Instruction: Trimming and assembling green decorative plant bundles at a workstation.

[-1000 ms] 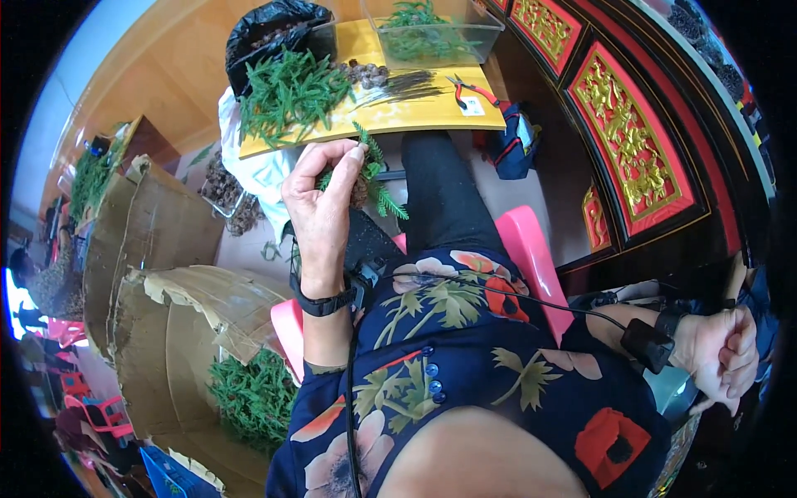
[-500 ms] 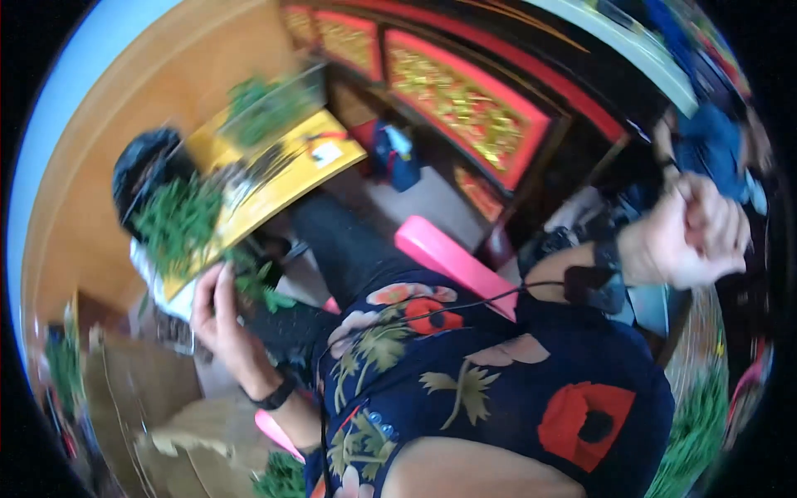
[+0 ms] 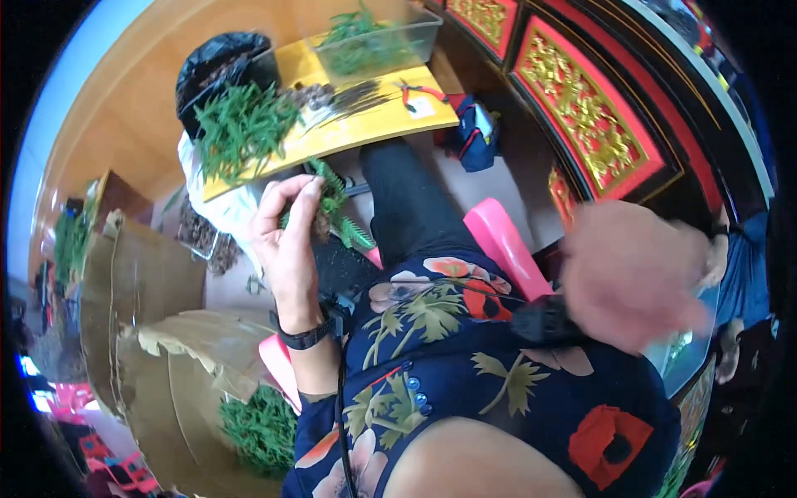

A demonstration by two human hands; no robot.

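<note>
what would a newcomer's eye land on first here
Likely the gold-and-red carved panel at upper right. Next, the yellow table at the top, with heaped green sprigs at its left end. Nearer the middle, the left hand pinches a leafy green sprig, while the right hand is a blur at right.

No words or numbers readable from where I stand, a small white label (image 3: 422, 107) by the red-handled pliers (image 3: 406, 99) on the yellow surface (image 3: 357, 134), any marks too small to make out, a pale patch on the dark blue bag (image 3: 476, 155) nearby, equally illegible
</note>
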